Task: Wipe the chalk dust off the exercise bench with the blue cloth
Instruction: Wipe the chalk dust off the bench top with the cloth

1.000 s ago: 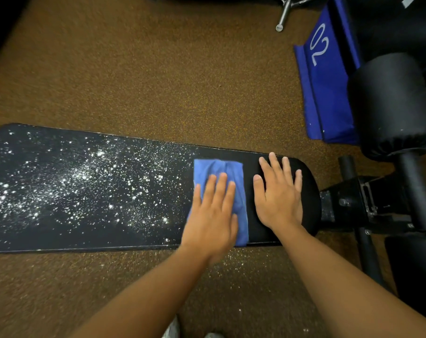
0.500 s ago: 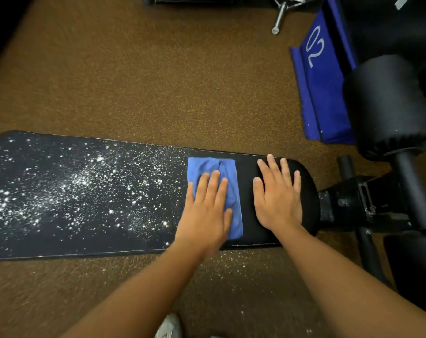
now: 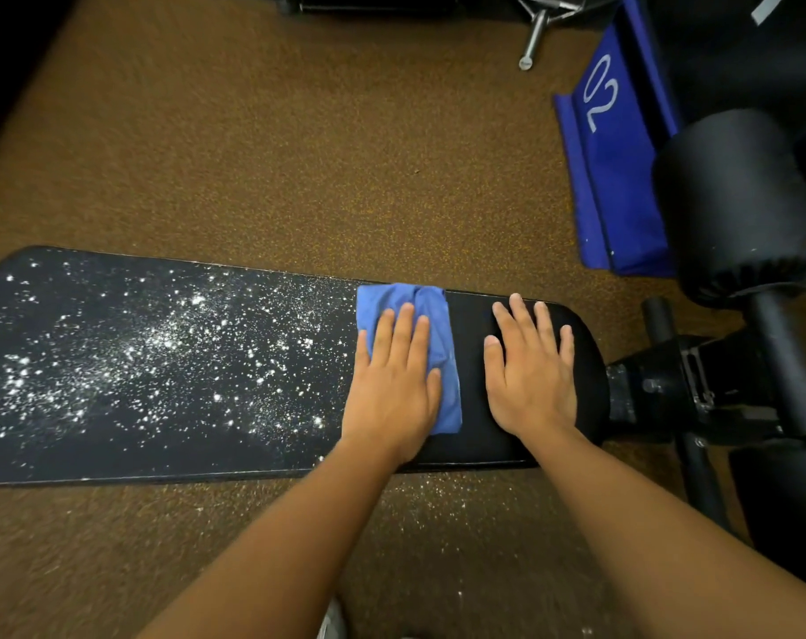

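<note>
A long black exercise bench (image 3: 115, 449) runs left to right across the view. White chalk dust (image 3: 170, 343) speckles its left and middle parts, while the right end looks clean. The folded blue cloth (image 3: 438, 315) lies at the edge of the dusty area. My left hand (image 3: 391, 389) presses flat on it and covers its lower left part. On the clean right end, my right hand (image 3: 530, 380) rests flat with its fingers spread and nothing in it.
Brown speckled carpet surrounds the bench, with spilled chalk specks (image 3: 419, 495) just in front of it. The black bench frame (image 3: 668, 385) and a black roller pad (image 3: 732, 200) stand at the right. A blue mat marked 02 (image 3: 613, 177) and a metal bar (image 3: 532, 39) lie beyond.
My left hand has slid the blue cloth a little to the left, widening the gap to my right hand. The right hand has stayed in place.
</note>
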The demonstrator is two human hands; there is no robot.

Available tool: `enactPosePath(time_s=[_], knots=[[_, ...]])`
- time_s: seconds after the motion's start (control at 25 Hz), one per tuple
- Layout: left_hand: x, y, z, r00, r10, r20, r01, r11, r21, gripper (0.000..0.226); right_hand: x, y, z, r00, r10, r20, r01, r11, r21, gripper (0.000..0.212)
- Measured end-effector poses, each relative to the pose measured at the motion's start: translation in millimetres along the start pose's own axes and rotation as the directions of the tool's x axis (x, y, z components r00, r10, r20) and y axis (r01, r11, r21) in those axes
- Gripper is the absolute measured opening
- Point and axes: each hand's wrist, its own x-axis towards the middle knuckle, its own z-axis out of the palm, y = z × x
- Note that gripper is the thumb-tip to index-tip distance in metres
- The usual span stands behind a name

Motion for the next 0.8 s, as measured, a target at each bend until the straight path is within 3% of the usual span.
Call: enactPosePath(time_s=[0.2, 0.32, 0.48, 0.6, 0.8], knots=[[-64, 21, 10, 0.995, 0.095, 0.019, -0.094, 0.995, -0.035, 0.061, -2, -4, 1, 1.000, 0.005, -0.002, -0.005, 0.999, -0.037, 0.059], [-25, 9, 2, 0.988, 0.144, 0.059, -0.145, 0.989, 0.008, 0.065, -1, -2, 1, 1.000, 0.000, 0.010, 0.001, 0.999, -0.045, 0.058], [36, -29, -6, 0.998, 0.029, 0.062, -0.030, 0.999, 0.015, 0.074, 0, 0, 2, 1.000, 0.003, 0.007, -0.003, 0.999, -0.032, 0.056], [1, -24, -1, 1.000, 0.011, 0.012, -0.011, 1.000, -0.016, 0.067, 1, 0, 1, 1.000, 0.012, 0.003, -0.012, 1.000, -0.015, 0.054], [-61, 3, 11, 0.992, 0.123, 0.020, -0.122, 0.992, -0.043, 0.061, 0, -4, 3, 1.000, 0.014, 0.002, -0.014, 0.999, -0.048, 0.058]])
